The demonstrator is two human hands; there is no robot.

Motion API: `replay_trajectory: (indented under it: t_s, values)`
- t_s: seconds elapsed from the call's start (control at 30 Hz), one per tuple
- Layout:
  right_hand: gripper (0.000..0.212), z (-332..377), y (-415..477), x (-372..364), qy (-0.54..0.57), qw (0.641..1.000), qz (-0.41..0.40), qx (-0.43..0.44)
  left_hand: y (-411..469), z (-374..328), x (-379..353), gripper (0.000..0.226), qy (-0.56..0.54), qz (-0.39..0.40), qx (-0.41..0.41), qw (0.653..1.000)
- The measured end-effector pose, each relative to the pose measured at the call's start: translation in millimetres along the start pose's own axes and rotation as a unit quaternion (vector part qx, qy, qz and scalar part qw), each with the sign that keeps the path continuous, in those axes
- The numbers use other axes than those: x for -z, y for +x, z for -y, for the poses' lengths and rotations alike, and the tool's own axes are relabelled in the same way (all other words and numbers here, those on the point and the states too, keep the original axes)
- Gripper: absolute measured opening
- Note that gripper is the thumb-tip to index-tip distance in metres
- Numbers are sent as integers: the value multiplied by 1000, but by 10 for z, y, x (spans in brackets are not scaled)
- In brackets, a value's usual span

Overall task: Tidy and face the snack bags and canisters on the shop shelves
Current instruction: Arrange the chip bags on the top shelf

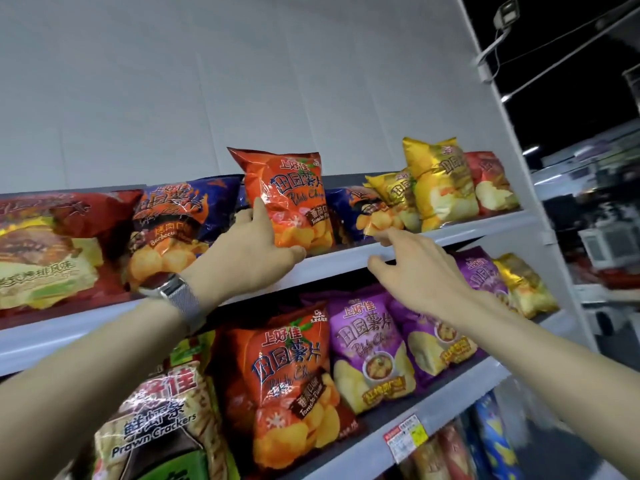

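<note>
While the top shelf point(339, 263) is being faced, the left hand point(256, 251) grips the orange bag point(291, 195), which stands upright at the shelf's front edge, fingers on its left side and thumb under its bottom. Further right, the right hand point(415, 271) is unclenched, thumb apart, fingertips touching the lower corner of the tilted yellow bag point(391, 199) at that edge. Next, I judge, this bag needs standing upright, face forward.
</note>
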State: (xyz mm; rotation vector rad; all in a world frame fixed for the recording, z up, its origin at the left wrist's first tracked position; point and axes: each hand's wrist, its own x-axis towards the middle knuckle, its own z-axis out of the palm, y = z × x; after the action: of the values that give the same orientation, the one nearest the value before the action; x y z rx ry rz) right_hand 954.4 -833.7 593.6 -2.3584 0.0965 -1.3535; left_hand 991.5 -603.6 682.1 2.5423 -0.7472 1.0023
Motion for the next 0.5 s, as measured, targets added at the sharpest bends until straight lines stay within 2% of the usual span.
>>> replay_trajectory:
  t_s: [0.23, 0.5]
  values:
    - [51, -155, 298, -85, 13, 1000, -16, -5, 231, 82, -89, 103, -44, 26, 28, 998]
    - [50, -427, 970, -347, 8, 999, -43, -9, 528, 114, -147, 127, -119, -14, 68, 990]
